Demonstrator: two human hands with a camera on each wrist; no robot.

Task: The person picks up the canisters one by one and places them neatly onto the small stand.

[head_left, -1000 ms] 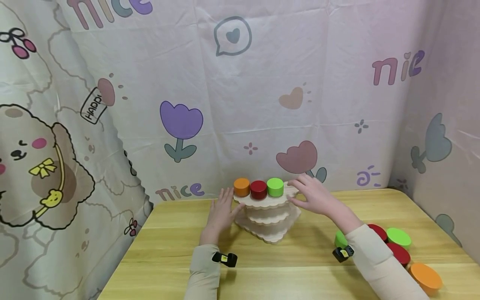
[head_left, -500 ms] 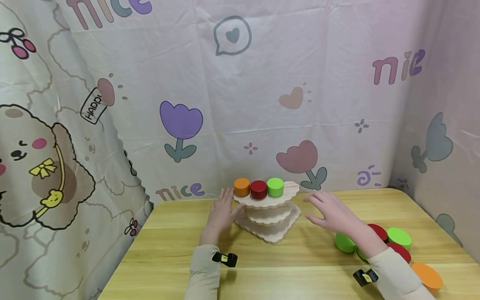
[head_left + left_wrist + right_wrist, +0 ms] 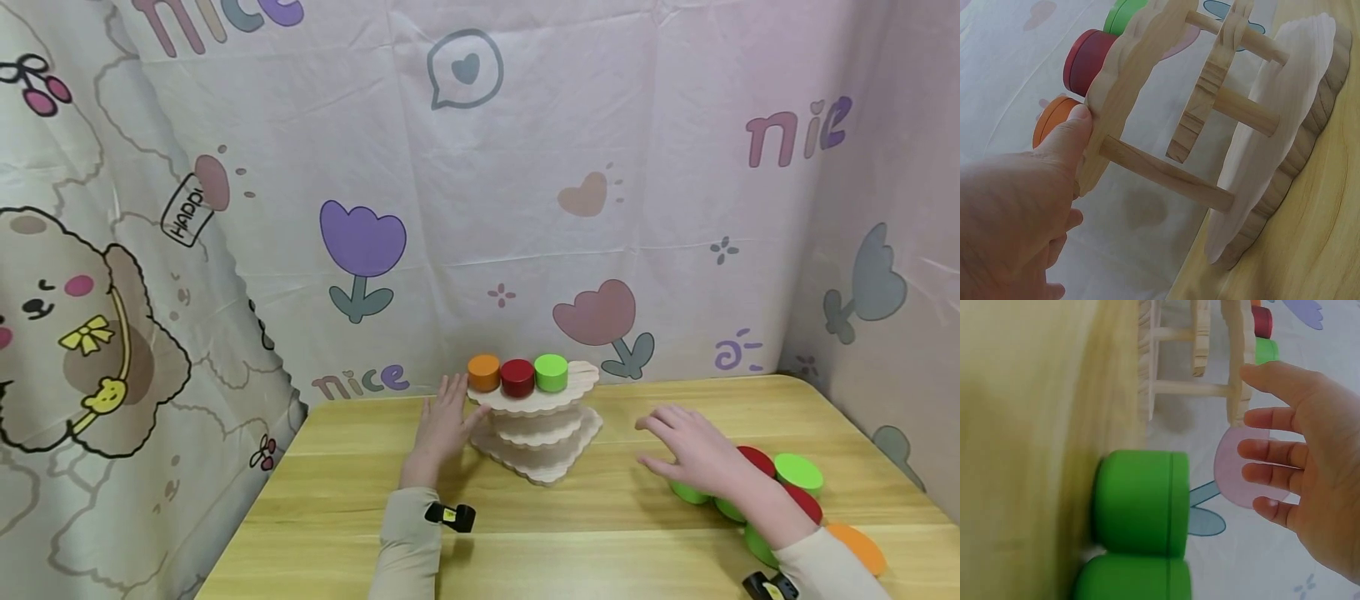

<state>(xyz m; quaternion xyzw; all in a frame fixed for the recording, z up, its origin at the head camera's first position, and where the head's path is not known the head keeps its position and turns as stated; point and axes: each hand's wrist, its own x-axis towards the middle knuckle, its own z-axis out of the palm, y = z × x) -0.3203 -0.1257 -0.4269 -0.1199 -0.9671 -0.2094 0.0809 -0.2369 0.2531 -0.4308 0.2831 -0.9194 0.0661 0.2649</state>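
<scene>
A tiered wooden stand (image 3: 551, 462) with scalloped shelves is on the table. On its top shelf sit an orange round lidded container (image 3: 483, 372), a dark red one (image 3: 517, 378) and a green one (image 3: 551, 373). My left hand (image 3: 441, 429) touches the shelf's left end. In the left wrist view its thumb (image 3: 1072, 128) lies against the edge beside the orange container; the other fingers are partly hidden. My right hand (image 3: 693, 450) is in the air right of the stand, fingers loosely spread and holding nothing. Green containers (image 3: 1141, 503) stand near it.
At the table's right, partly covered by the right forearm, is a group of several round containers: green (image 3: 798, 473), red (image 3: 756, 460) and orange (image 3: 861, 550). A printed curtain (image 3: 480, 208) hangs behind the wooden table (image 3: 562, 558).
My right hand has left the right end of the top shelf and moved right and toward me, over the container group. The left hand and the three containers on the shelf stay put.
</scene>
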